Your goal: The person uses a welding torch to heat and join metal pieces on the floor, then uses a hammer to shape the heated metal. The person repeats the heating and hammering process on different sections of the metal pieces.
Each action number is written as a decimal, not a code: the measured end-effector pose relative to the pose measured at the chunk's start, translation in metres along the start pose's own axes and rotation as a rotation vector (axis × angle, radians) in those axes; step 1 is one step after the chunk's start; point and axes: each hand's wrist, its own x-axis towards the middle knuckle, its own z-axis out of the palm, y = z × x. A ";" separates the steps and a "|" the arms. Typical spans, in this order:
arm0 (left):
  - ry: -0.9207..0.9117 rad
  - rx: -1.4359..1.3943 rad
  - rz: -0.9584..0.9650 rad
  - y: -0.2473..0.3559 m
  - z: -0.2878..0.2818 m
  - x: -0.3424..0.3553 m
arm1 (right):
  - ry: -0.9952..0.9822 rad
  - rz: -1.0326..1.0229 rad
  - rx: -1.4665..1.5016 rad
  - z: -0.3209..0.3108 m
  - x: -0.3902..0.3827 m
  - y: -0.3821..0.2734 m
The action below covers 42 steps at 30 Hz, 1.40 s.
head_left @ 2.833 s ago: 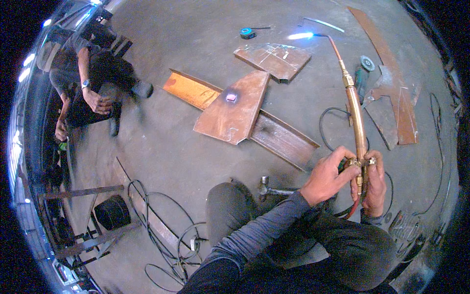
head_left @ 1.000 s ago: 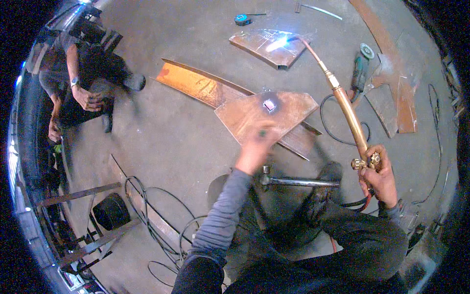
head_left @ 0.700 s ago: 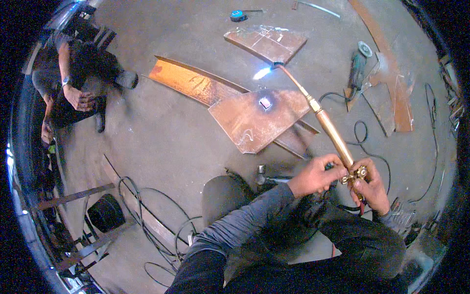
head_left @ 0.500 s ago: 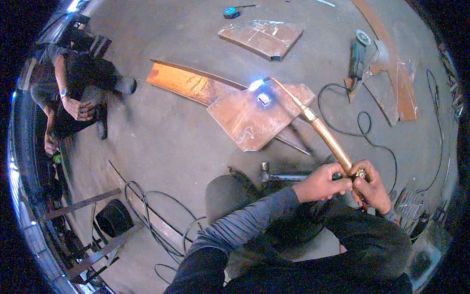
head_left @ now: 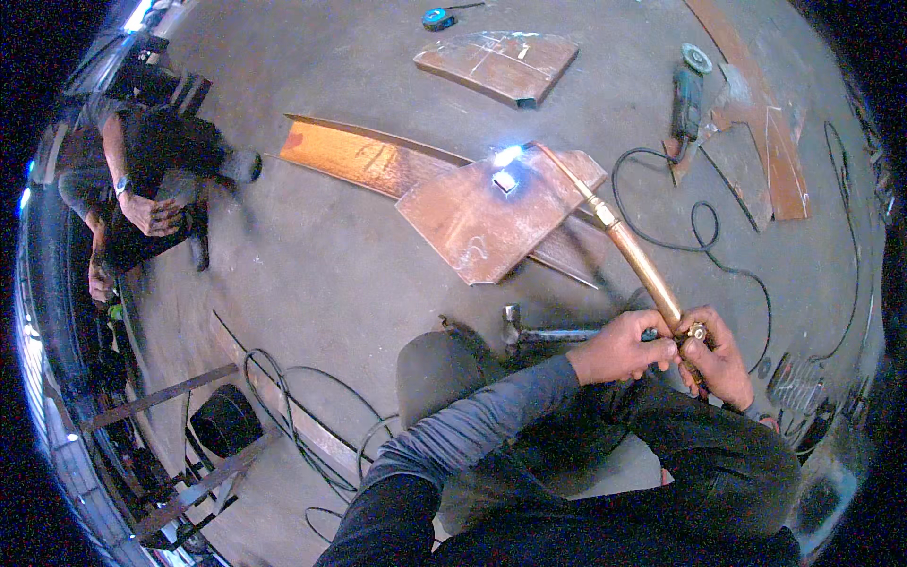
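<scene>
A brass gas torch slants up and left from my hands, with a bright blue-white flame at its bent tip. My right hand is closed around the torch's rear end, by its valve knobs. My left hand is closed in a pinch at the same end, next to a small blue knob; its fingertips partly hide the grip. Beyond the hands, a brownish steel plate with a square hole lies across a rusty steel channel. The flame is just above the hole.
A hammer lies by my knee. Farther off are a thick cut plate, a tape measure, an angle grinder with its cord, and steel offcuts. Another person sits at left, above black cables and a metal frame.
The torch tip has shifted slightly right relative to the plate, and the flame looks longer. Both hands keep their hold. The whole view has shifted a little.
</scene>
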 end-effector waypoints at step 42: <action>0.438 -0.173 0.134 0.012 -0.086 0.012 | -0.063 0.061 -0.025 0.004 0.015 0.004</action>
